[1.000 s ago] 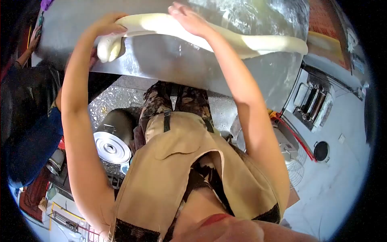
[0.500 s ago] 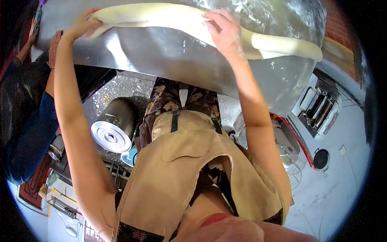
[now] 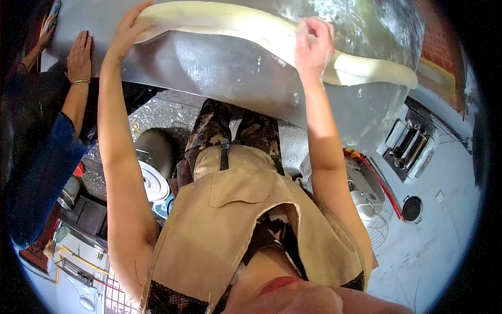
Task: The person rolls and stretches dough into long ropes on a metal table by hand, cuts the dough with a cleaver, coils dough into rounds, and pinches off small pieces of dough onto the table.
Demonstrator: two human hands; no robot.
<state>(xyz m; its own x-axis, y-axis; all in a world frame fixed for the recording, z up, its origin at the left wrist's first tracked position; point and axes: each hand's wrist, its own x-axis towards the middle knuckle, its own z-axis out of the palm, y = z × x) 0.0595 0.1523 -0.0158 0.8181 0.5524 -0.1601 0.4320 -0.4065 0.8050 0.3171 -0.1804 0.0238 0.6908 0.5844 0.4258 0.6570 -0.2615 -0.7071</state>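
A long, pale roll of dough lies across the metal table, its right end near the table's right edge. My left hand is wrapped round the dough's left end, which its fingers partly cover. Farther right, my right hand is at the dough with its fingers curled in a pinch; whether it grips the dough's edge is too unclear to tell. White flour marks spread over the surface behind the roll.
A co-worker's hands rest on the left part of the metal table. Below stand a pot with a white lid and a wire-guarded machine. A machine with rollers is at the right.
The dough's left end, folded back earlier, now stretches out to the left. My right hand has moved right along the roll, and its fingers have curled. The co-worker's hand is more visible.
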